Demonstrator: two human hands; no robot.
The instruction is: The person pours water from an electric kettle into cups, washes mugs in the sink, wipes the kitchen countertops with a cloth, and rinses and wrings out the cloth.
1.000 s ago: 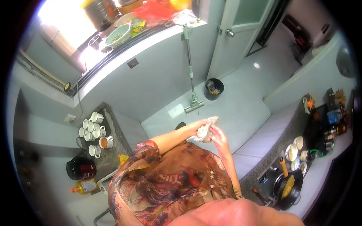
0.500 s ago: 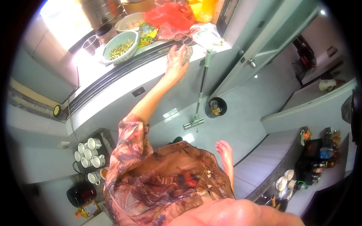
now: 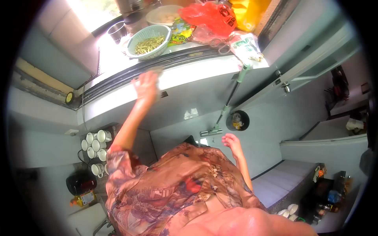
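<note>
My left hand (image 3: 145, 86) is over the white window sill (image 3: 183, 74), just below the dark window track. It holds a greyish cloth (image 3: 158, 88), which shows past the fingers and is partly blurred. My right hand (image 3: 231, 143) is in front of my body, above the floor, with loosely bent fingers and nothing in it. Beyond the track, a pale green basket (image 3: 164, 45) holds small green pieces. A red plastic bag (image 3: 208, 17), a pair of scissors (image 3: 223, 48) and a white printed bag (image 3: 246, 46) lie to its right.
A green-and-grey mop (image 3: 232, 94) leans on the sill near a black bin (image 3: 246, 125). Several white mugs (image 3: 95, 146) stand on the left counter near a dark appliance (image 3: 80, 182). Bowls (image 3: 292, 209) sit at the lower right. An open door (image 3: 311, 63) is at the right.
My left hand first met my right at the cloth, then reached the sill near the scissors with it, and has since moved left along the sill. My right hand let go of the cloth.
</note>
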